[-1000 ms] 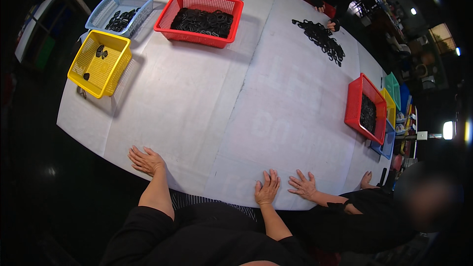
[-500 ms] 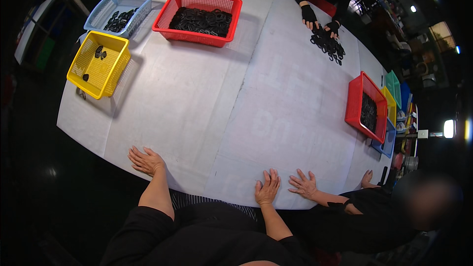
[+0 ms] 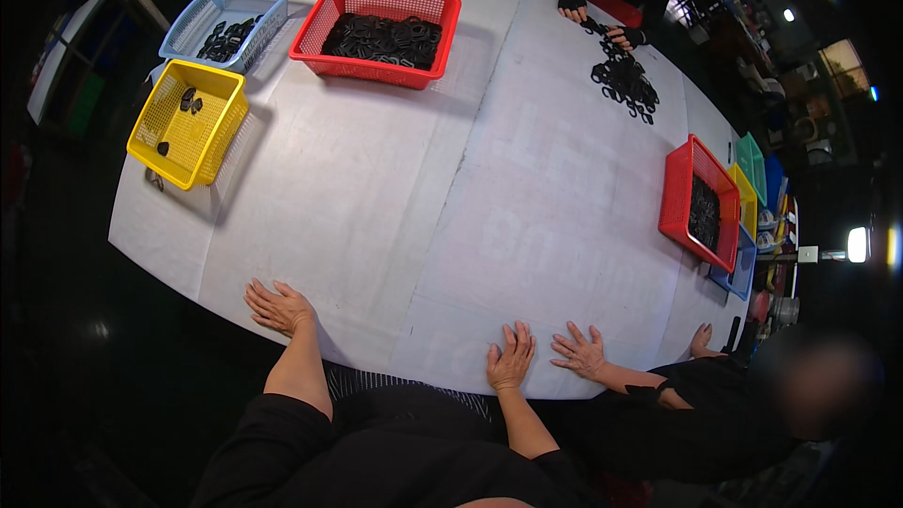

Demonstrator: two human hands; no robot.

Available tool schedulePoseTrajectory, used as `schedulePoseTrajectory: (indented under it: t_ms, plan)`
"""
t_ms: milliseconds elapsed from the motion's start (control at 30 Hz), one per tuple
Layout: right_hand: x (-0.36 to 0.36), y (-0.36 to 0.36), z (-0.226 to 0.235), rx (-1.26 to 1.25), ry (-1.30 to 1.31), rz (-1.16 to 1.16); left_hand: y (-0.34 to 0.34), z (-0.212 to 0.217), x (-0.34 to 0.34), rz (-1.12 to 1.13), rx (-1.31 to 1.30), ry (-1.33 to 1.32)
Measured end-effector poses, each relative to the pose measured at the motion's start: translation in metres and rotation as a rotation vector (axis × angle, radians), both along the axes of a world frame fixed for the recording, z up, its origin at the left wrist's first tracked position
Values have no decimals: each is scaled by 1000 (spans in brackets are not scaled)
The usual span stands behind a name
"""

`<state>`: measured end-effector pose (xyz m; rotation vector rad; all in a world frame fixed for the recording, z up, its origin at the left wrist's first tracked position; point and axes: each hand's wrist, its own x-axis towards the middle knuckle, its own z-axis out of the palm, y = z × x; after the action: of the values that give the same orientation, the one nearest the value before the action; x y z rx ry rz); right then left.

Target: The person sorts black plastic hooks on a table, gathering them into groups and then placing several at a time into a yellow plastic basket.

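Both hands flat, empty: left hand (image 3: 279,308), right hand (image 3: 511,358), lower frame, on white tabletop (image 3: 451,188). Nearest: yellow basket (image 3: 187,123), upper left. Likely light, rigid plastic; grip at rim.

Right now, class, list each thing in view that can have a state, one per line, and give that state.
left hand: flat on the table edge, empty
right hand: flat on the table, empty
white table: bare in the middle
yellow basket: nearly empty, a few black parts
blue basket: partly filled
big red basket: well filled with black parts
loose pile of black parts: spread on the table
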<state>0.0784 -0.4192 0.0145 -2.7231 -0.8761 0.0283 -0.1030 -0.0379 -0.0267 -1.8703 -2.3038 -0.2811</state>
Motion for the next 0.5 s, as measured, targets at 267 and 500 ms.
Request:
schedulePoseTrajectory:
  t_ms: [267, 500]
  plan:
    - [4, 5, 7, -13, 4, 5, -2, -4, -2, 22, -33, 12]
    - [148, 225, 55, 592, 24, 305, 1, 10, -2, 12, -32, -9]
